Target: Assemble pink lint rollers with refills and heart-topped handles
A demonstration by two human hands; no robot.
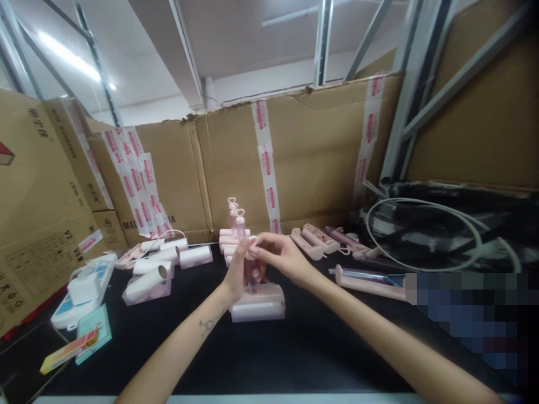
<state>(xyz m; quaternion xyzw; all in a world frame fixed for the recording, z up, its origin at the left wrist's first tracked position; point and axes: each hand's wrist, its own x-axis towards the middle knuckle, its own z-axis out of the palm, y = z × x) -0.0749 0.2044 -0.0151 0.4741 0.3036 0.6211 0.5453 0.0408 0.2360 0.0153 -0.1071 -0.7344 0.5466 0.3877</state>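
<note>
My left hand [238,273] is closed around a small pink tube [251,269] near the middle of the black table. Fingers of my right hand [275,252] pinch the heart-shaped loop [252,241] at its top. Just below my hands lies a pink case with a white roll [257,310] along its front. Behind them, two upright pink tubes with heart loops [240,225] stand beside a stack of pale pink cases [227,241]. My fingers partly hide the held tube.
White rolls [147,280] and pink trays lie at the left, near a power strip [103,278] and a teal box [95,334]. Open pink cases [322,238] and coiled cable [373,241] are at the right. Cardboard [311,157] walls the back.
</note>
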